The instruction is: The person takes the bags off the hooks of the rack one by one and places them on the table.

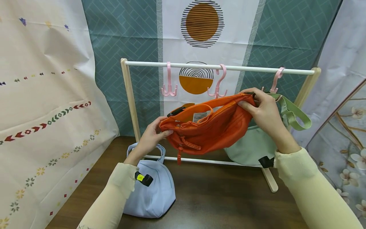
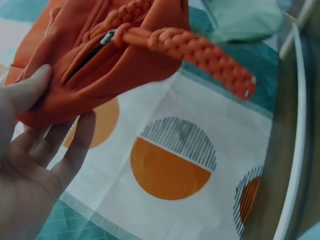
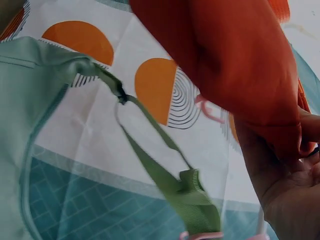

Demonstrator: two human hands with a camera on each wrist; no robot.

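both hands [image 1: 150, 136] [image 1: 266, 111] grip the orange bag [image 1: 215, 135] between them by its ends.

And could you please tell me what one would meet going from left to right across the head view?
Cream patterned cloth, light blue bag, orange bag, pale green bag, floral cloth.
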